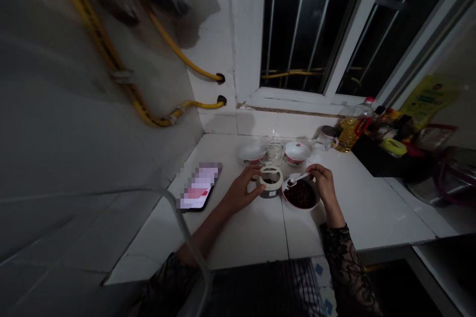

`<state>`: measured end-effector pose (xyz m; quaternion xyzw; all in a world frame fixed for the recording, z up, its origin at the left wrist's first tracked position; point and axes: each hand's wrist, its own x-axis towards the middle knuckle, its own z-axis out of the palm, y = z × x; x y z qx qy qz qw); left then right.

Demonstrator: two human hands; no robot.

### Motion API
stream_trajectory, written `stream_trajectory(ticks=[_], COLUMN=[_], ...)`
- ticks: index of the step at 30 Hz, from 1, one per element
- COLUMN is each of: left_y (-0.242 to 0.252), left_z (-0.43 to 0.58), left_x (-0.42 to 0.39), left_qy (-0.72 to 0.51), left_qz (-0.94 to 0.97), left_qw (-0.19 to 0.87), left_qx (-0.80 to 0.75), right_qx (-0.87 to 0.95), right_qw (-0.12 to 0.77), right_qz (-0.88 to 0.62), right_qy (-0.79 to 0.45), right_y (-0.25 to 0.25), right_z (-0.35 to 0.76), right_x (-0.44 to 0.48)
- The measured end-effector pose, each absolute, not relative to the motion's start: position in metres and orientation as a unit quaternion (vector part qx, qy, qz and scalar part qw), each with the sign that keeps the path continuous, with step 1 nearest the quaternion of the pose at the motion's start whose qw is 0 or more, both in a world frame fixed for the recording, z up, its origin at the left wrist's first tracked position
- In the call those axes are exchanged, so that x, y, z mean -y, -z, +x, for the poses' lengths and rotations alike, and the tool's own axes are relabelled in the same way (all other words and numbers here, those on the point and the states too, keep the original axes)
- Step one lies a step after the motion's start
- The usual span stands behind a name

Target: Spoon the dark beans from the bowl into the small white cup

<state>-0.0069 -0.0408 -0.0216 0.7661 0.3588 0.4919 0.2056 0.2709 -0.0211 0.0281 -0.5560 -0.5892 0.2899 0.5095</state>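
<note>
My left hand (241, 190) is wrapped around a small dark jar with a white rim (270, 182) standing on the white counter (253, 233). Right beside the jar sits a white bowl (300, 195) filled with dark food. My right hand (324, 182) pinches the handle of a white spoon (297, 178), and the spoon's scoop hangs over the bowl's near-left rim, close to the jar. Both forearms wear black lace sleeves.
A phone (199, 187) lies on the counter to the left. Two white bowls (297, 152) and a glass (275, 152) stand behind the jar. An oil bottle (353, 129), a black tray of condiments (386, 151) and a metal pot (446, 176) crowd the right. A window is behind.
</note>
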Motion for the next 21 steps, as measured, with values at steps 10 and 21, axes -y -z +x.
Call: stream_trajectory(ticks=[10,21], left_y=[0.024,0.021], left_z=[-0.006,-0.007], left_x=[0.040,0.041], left_qy=[-0.494,-0.497], left_qz=[0.762,0.761], left_qw=[0.212,0.210], left_qx=[-0.362,-0.360], right_qx=[0.814,0.772], right_qw=[0.432,0.464], right_qz=[-0.388,-0.433], right_qy=[0.021,0.033], right_y=[-0.043,-0.033], right_z=[0.226,0.273], right_x=[0.041,0.031])
